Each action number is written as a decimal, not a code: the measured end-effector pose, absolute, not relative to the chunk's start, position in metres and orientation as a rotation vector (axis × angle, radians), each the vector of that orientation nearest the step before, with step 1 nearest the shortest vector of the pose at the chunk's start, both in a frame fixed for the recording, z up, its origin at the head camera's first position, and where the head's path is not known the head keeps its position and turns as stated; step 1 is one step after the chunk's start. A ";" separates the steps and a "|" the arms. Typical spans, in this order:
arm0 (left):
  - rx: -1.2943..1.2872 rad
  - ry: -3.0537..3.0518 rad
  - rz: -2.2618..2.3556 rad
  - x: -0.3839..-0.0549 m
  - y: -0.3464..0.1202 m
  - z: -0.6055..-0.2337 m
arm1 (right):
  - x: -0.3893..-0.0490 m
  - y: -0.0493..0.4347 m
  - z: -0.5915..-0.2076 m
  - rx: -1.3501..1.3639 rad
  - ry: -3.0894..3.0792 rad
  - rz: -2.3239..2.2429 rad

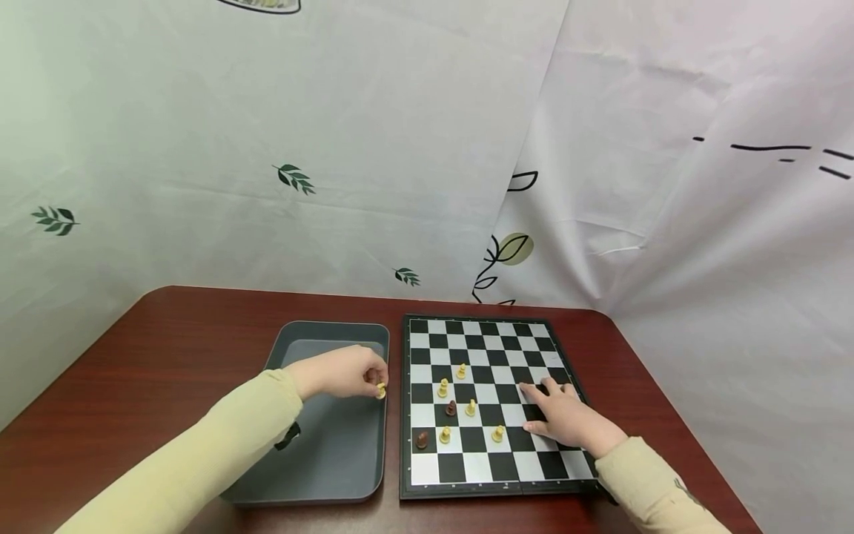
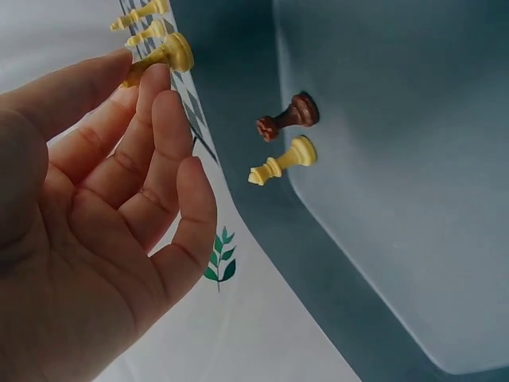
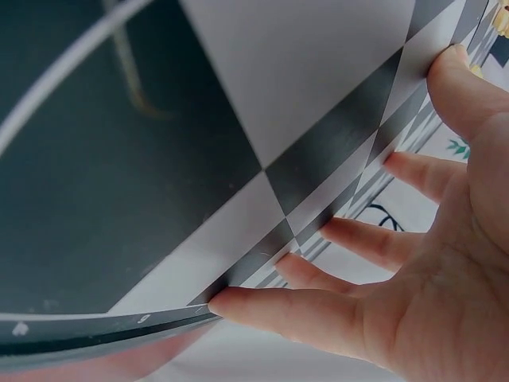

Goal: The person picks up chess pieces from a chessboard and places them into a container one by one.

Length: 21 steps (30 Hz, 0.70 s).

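hands: left (image 1: 343,371) pinches yellow piece (image 2: 178,52), right (image 1: 563,419), splayed, touches chessboard (image 1: 490,393).

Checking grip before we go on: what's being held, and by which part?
Left hand: yellow piece, pinched by its upper end. Right hand: nothing.

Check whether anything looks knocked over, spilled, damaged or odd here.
Nothing looks spilled or broken. The yellow pieces on the chessboard stand upright, and the gray tray beside it sits flat. The only untidy bit is the white backdrop, visibly creased on the right.
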<state>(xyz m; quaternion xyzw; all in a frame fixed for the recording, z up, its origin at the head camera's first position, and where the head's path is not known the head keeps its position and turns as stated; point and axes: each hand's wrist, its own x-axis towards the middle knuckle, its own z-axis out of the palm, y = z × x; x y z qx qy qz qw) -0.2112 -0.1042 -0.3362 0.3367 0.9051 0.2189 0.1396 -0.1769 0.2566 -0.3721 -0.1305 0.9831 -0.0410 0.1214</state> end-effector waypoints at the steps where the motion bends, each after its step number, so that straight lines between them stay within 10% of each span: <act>1: 0.968 2.619 0.633 -0.211 -0.105 -0.337 | -0.177 0.257 -0.372 -0.379 2.868 -0.119; 21: 0.833 2.692 0.584 -0.212 -0.116 -0.364 | -0.178 0.257 -0.375 -0.383 2.882 -0.091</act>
